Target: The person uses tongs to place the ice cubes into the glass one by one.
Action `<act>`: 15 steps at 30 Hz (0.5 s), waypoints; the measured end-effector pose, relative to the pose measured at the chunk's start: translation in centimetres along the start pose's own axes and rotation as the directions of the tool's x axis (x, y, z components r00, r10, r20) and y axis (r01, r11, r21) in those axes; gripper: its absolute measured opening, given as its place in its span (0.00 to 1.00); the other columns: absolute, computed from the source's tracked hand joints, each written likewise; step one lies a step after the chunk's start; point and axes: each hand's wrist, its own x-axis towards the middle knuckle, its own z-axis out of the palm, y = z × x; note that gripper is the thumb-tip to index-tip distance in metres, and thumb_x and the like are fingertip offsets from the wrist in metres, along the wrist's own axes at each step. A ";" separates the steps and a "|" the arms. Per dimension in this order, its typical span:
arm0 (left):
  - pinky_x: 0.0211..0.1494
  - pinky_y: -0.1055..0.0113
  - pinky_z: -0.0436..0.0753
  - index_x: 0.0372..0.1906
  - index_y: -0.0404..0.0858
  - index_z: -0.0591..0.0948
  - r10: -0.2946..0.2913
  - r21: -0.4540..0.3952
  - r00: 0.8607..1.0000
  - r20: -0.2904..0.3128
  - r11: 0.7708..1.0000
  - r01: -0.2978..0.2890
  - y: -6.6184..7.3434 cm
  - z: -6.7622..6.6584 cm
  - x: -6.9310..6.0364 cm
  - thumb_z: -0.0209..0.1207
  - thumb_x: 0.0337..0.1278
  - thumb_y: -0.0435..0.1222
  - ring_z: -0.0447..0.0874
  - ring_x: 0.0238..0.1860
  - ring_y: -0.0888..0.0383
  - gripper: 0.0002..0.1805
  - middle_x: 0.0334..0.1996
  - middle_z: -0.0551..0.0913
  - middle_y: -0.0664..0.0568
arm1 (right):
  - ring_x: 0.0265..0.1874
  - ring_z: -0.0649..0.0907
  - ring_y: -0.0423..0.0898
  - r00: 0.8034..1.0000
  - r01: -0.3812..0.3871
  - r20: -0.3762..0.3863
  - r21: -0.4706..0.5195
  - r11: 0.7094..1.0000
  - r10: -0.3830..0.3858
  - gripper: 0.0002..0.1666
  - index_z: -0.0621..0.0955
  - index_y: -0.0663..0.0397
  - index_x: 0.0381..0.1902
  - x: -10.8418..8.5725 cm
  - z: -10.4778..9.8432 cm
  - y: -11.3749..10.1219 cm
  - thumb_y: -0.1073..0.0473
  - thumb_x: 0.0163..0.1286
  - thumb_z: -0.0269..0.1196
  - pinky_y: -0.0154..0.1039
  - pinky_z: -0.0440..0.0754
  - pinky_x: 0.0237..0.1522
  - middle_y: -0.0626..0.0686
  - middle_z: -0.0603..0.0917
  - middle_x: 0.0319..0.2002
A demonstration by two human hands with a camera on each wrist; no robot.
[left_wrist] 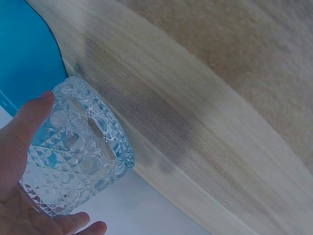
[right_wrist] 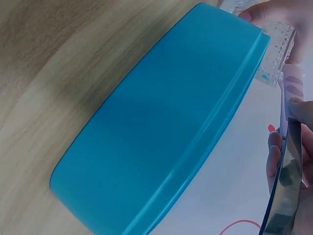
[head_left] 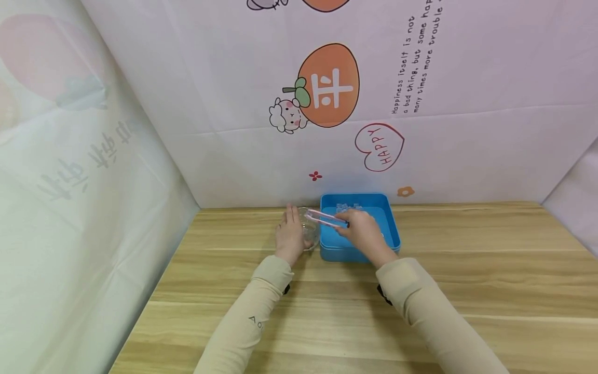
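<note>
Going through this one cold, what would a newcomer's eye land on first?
Most likely the bright blue box, set against the white printed backdrop at the back of the wooden table. Just left of it, the left hand holds a clear, patterned glass, and the right hand grips pinkish tongs. Above, a big orange fruit print stands out.

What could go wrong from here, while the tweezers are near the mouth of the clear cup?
The tweezers in the right hand reach the mouth of the clear cup, so their tips might knock its rim. Anything between the tips, which I cannot make out, could slip and land outside. The left hand holds the cup close beside the blue box; a sideways push might bump them together.
</note>
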 end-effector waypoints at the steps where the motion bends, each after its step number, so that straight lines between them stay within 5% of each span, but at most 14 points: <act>1: 0.71 0.50 0.68 0.74 0.31 0.49 0.000 0.003 1.000 0.001 1.000 0.000 0.0 0.0 0.0 0.74 0.39 0.48 0.56 0.74 0.45 0.62 0.76 0.49 0.40 | 0.31 0.83 0.49 1.000 -0.001 0.001 0.001 1.000 0.001 0.19 0.84 0.59 0.50 0.0 0.0 0.0 0.59 0.61 0.67 0.36 0.80 0.26 0.62 0.86 0.43; 15: 0.70 0.51 0.69 0.74 0.30 0.49 0.008 0.034 1.000 -0.007 0.999 -0.008 0.0 0.0 0.1 0.74 0.38 0.49 0.57 0.74 0.45 0.62 0.76 0.50 0.39 | 0.31 0.83 0.48 1.000 -0.018 0.013 0.007 1.000 0.018 0.20 0.83 0.59 0.51 0.1 0.2 0.0 0.59 0.60 0.68 0.34 0.78 0.24 0.62 0.86 0.43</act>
